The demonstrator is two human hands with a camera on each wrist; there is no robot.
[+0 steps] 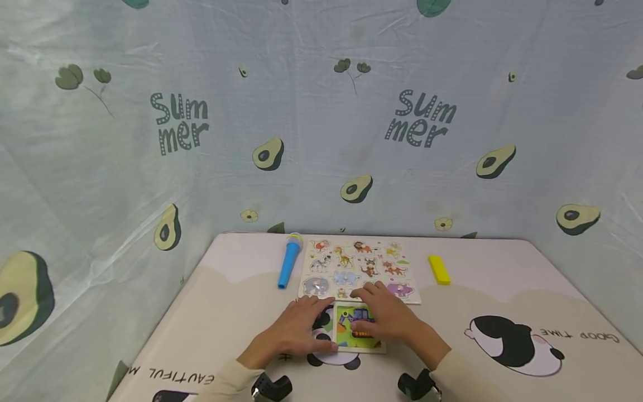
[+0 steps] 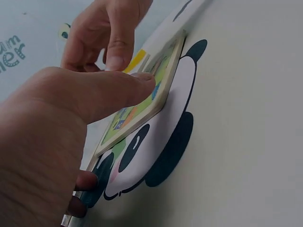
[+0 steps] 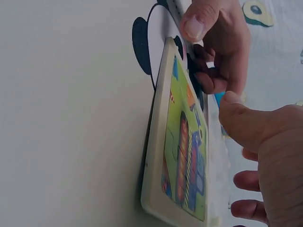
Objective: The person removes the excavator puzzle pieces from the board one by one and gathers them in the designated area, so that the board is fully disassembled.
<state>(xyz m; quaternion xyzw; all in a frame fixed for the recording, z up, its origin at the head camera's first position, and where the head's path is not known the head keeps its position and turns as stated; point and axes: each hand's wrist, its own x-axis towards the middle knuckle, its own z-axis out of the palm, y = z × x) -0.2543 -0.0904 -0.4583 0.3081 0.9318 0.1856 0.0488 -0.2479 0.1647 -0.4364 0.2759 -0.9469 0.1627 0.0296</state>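
Note:
A small jigsaw puzzle (image 1: 346,329) with an excavator picture in a pale wooden frame lies flat in front of me, on the printed panda. My left hand (image 1: 303,326) is at its left side, fingers relaxed, the thumb by the near left corner. Over the puzzle's right part hovers my right hand (image 1: 389,315), its thumb (image 3: 239,116) extended and its fingers loosely bent. Neither hand grips anything. Just behind the puzzle is an animal peg board (image 1: 329,279), close to the fingertips of both hands.
Left of the peg board lies a blue toy microphone (image 1: 288,262). A yellow block (image 1: 439,270) rests to the right. The printed tablecloth (image 1: 241,312) covers the table, with a curtain (image 1: 321,139) hanging along its far edge and both sides.

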